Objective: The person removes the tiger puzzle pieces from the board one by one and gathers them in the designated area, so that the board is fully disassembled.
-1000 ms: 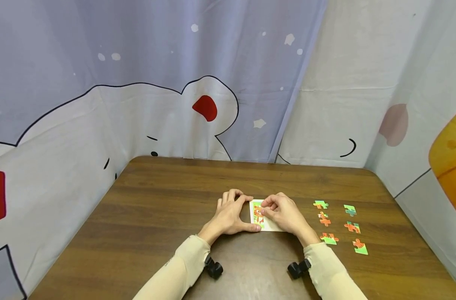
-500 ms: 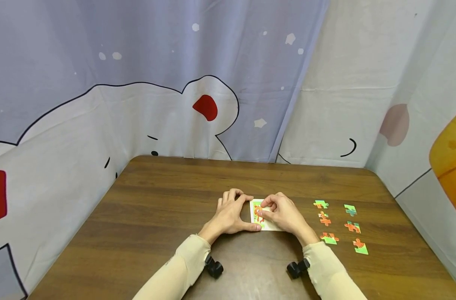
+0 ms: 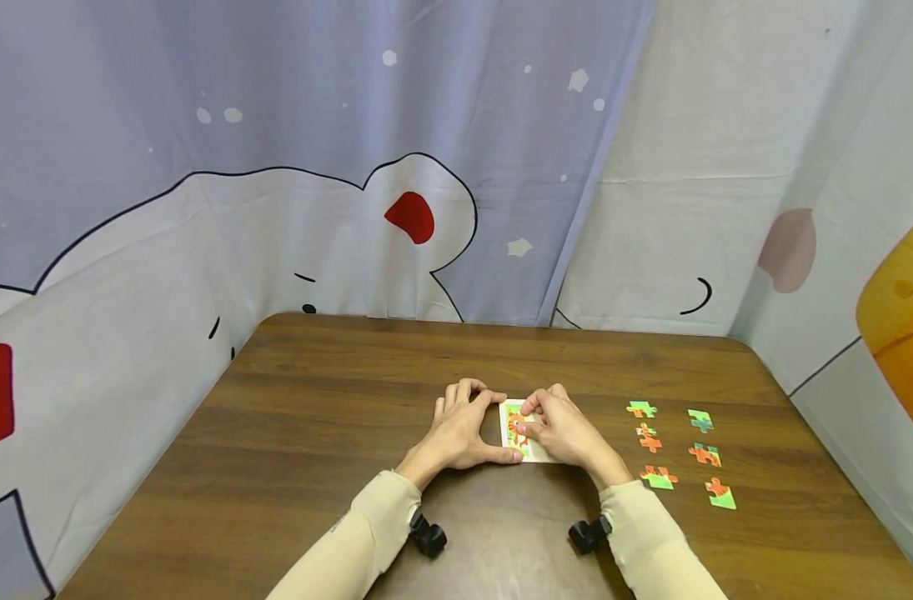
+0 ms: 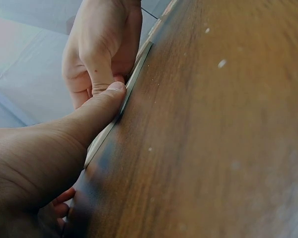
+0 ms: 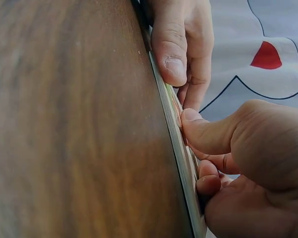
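Observation:
A small white puzzle board (image 3: 537, 454) lies on the table, its left part bearing green and orange picture pieces (image 3: 513, 415). My left hand (image 3: 456, 433) holds the board from the left, thumb on the near edge and index finger at the far left corner. Over the board's middle, my right hand (image 3: 569, 429) has thumb and index finger close together on a puzzle piece, mostly hidden by the fingertips. In the right wrist view, the right thumb (image 5: 208, 133) touches the coloured surface beside the board's edge (image 5: 171, 124). The left thumb (image 4: 102, 106) lies along that edge in the left wrist view.
Several loose puzzle pieces lie in two columns right of the hands, among them a green one (image 3: 700, 420) and an orange-green one (image 3: 720, 493). The brown wooden table (image 3: 313, 433) ends at a printed curtain (image 3: 313, 242) behind.
My right hand has shifted slightly left over the board, its thumb a little lower on the picture. The left hand and the loose pieces have stayed in place.

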`<move>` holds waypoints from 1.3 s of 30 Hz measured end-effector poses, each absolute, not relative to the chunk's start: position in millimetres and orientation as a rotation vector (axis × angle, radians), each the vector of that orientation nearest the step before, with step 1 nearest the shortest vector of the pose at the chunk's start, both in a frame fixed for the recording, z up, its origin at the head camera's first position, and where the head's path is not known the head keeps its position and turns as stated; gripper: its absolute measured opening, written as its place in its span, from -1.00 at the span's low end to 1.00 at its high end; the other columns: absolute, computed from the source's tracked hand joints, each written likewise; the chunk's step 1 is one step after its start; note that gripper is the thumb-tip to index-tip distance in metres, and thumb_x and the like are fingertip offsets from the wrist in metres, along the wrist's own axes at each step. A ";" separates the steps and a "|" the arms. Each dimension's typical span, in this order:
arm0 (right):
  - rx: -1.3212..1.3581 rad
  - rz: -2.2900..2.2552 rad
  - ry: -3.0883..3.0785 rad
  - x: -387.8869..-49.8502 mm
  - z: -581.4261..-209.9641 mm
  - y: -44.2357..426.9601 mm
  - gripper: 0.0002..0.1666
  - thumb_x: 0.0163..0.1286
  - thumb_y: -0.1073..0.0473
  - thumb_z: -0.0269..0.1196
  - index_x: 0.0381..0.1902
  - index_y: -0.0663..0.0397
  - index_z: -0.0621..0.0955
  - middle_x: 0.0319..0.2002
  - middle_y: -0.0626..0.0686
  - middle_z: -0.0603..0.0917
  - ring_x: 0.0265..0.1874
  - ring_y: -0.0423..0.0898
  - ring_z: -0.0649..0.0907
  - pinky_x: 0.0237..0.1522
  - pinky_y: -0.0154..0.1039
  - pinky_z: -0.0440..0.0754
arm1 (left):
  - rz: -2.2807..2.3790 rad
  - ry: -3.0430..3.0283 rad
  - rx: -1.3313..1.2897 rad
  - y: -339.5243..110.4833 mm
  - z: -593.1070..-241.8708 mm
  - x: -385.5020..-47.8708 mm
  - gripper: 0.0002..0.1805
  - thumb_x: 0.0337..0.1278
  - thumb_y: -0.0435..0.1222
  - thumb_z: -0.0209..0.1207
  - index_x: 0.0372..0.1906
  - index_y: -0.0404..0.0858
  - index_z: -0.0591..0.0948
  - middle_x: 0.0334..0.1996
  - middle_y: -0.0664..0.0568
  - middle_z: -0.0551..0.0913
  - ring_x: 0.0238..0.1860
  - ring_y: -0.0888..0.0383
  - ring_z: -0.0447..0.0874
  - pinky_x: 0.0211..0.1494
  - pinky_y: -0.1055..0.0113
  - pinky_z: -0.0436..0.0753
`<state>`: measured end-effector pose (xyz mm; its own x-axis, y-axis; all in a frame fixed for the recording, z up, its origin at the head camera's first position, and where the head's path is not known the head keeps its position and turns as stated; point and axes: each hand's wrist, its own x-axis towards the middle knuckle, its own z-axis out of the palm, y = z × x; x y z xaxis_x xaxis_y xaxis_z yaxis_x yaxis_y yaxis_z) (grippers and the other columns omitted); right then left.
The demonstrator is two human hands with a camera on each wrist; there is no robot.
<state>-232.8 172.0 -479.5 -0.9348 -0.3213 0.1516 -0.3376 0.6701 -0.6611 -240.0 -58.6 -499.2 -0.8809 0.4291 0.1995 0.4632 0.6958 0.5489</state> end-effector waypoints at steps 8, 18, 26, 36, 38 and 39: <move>0.484 1.126 -2.913 -231.4 -474.9 169.2 -0.85 0.51 0.20 0.50 -0.11 0.08 0.71 -0.11 0.10 0.51 -0.18 -0.08 0.52 -0.02 -0.11 0.49 | -0.891 -2.868 -0.752 -58.8 -490.2 -235.3 0.04 -0.03 0.33 0.63 0.52 -0.07 0.59 0.42 -0.13 0.41 0.43 -0.19 0.32 0.35 -0.11 0.35; 0.500 1.277 -2.783 -237.5 -481.2 183.0 -0.77 0.30 0.13 0.69 -0.14 0.00 0.88 -0.23 0.04 0.67 -0.27 -0.13 0.62 -0.16 -0.30 0.58 | -0.867 -2.870 -0.744 -58.0 -492.7 -237.1 0.06 -0.05 0.35 0.64 0.52 -0.07 0.59 0.44 -0.13 0.41 0.43 -0.17 0.32 0.36 -0.11 0.35; 0.581 1.341 -2.829 -241.1 -480.9 186.6 -0.69 0.28 0.20 0.68 -0.09 0.11 0.81 -0.22 0.07 0.62 -0.24 -0.08 0.58 -0.12 -0.29 0.52 | -0.855 -2.927 -0.721 -56.7 -487.7 -236.3 0.08 -0.08 0.34 0.65 0.54 -0.03 0.57 0.49 -0.11 0.39 0.48 -0.15 0.30 0.42 -0.10 0.34; 0.610 1.353 -2.841 -240.1 -479.6 181.5 -0.77 0.31 0.30 0.61 -0.14 0.15 0.78 -0.24 0.05 0.61 -0.25 -0.11 0.55 -0.14 -0.30 0.50 | -0.877 -2.849 -0.759 -59.2 -494.8 -238.6 0.05 -0.04 0.36 0.62 0.51 -0.07 0.59 0.43 -0.13 0.41 0.41 -0.16 0.32 0.34 -0.12 0.36; 0.580 1.360 -2.834 -239.9 -480.1 182.0 -0.71 0.29 0.28 0.64 -0.09 0.15 0.78 -0.24 0.04 0.62 -0.25 -0.11 0.56 -0.14 -0.30 0.51 | -0.902 -2.854 -0.756 -59.0 -493.4 -238.1 0.06 -0.05 0.34 0.64 0.52 -0.08 0.59 0.43 -0.15 0.40 0.42 -0.17 0.31 0.37 -0.15 0.35; 0.566 1.360 -2.828 -239.7 -480.2 182.8 -0.68 0.28 0.26 0.65 -0.07 0.15 0.77 -0.24 0.04 0.63 -0.26 -0.11 0.57 -0.14 -0.30 0.51 | -0.912 -2.851 -0.754 -58.8 -494.8 -238.6 0.05 -0.06 0.34 0.64 0.51 -0.07 0.59 0.43 -0.14 0.40 0.42 -0.17 0.31 0.37 -0.15 0.34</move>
<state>-239.7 182.8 -480.2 -0.9360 -0.3346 0.1095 -0.2944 0.5734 -0.7645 -238.6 -58.8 -494.8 -0.8793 0.4345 0.1952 0.4671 0.7063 0.5320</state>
